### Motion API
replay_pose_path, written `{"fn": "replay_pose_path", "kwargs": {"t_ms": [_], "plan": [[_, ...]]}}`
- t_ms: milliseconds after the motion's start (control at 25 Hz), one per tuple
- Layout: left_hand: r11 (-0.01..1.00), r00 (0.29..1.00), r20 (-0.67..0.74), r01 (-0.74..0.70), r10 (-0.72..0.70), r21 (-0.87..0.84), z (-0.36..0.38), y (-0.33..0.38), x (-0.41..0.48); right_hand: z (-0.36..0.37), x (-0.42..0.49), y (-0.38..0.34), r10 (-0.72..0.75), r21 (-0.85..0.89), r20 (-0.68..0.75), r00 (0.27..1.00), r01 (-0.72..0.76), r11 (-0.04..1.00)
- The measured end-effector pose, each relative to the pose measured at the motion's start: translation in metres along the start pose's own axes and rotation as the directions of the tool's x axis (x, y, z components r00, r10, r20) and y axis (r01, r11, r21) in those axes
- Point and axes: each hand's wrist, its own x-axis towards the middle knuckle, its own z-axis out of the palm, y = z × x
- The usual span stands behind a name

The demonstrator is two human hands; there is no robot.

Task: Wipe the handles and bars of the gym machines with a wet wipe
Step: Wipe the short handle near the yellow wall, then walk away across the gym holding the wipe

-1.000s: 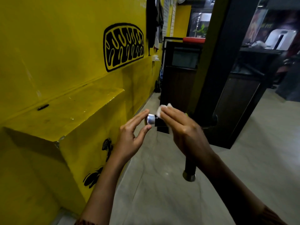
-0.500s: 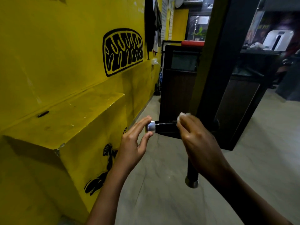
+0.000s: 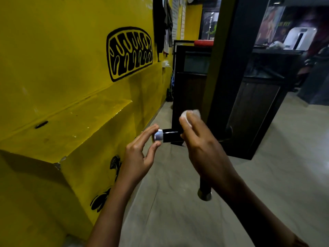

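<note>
A short black handle (image 3: pixel 171 136) with a silver end cap (image 3: pixel 159 135) sticks out leftward from a tall black machine post (image 3: pixel 229 72). My left hand (image 3: pixel 140 155) pinches the silver cap between forefinger and thumb. My right hand (image 3: pixel 199 139) curls over the black grip and holds a white wet wipe (image 3: pixel 191 114) against it; the wipe shows above my fingers. A second black handle (image 3: pixel 204 189) with a silver end hangs down below my right wrist.
A yellow wall with black painted graphics (image 3: pixel 130 54) and a yellow ledge (image 3: pixel 67 129) runs close on the left. Dark cabinets (image 3: pixel 190 77) stand behind the post. Grey floor (image 3: pixel 267 166) opens to the right and toward me.
My right hand slid with the wipe along the handle toward the post, then back toward the cap. My left hand kept its hold on the silver cap.
</note>
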Motion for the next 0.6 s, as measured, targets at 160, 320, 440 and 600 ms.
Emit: {"fn": "replay_pose_path", "kwargs": {"t_ms": [160, 320, 440, 600], "plan": [[0.999, 1.000, 0.005, 0.016, -0.016, 0.038, -0.001, 0.003, 0.002, 0.016, -0.007, 0.004, 0.007, 0.002, 0.059, 0.998, -0.007, 1.000], [0.988, 0.991, -0.025, -0.130, 0.132, 0.085, 0.008, 0.025, 0.010, -0.005, -0.037, 0.015, -0.056, 0.166, -0.037, 0.998, 0.062, 0.984], [0.960, 0.960, 0.008, -0.279, 0.279, -0.021, 0.041, 0.065, 0.017, -0.029, -0.063, 0.048, 0.030, 0.187, -0.160, 0.987, 0.000, 0.982], [0.917, 0.860, 0.326, -0.341, 0.394, -0.208, 0.123, 0.116, 0.020, -0.071, -0.109, 0.117, 0.368, 0.102, -0.142, 0.919, -0.356, 0.929]]}}
